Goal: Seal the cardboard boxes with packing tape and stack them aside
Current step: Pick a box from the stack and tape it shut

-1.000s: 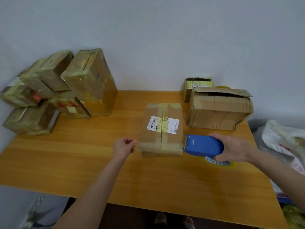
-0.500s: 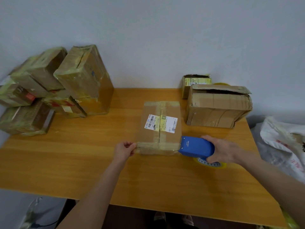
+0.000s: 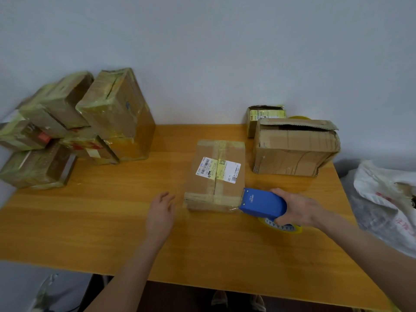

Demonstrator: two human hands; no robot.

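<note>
While the right grip (image 3: 297, 208) is wrapped round the blue tape dispenser (image 3: 262, 202), w/ its nose at the near right corner of the middle box (image 3: 216, 176), the left grip (image 3: 161, 208) hovers w/ fingers loose & spread, holding nothing. It's just beside the box's near left corner, not touching as far as I can tell. Box sits flat mid-tabletop (image 3: 101, 221), label up, w/ tape bands across the top & along the near edge. A thin clear strip seems to run from dispenser to box.

Handling, my guess: small worn cardboard, prob. light, sides stiff enough, corners soft, taped faces slick. So take it by the two long sides w/ palms flat, or thumb on top & fingers under the near edge. Don't pinch the glossy tape. Strip needs cutting first, else the box drags w/ the dispenser.

Pile of sealed boxes (image 3: 90, 122) at far left leans & looks untidy, so set this one low & flat there. Open-flapped box (image 3: 295, 149) far right looks crushed & softer, so support it from below.
</note>
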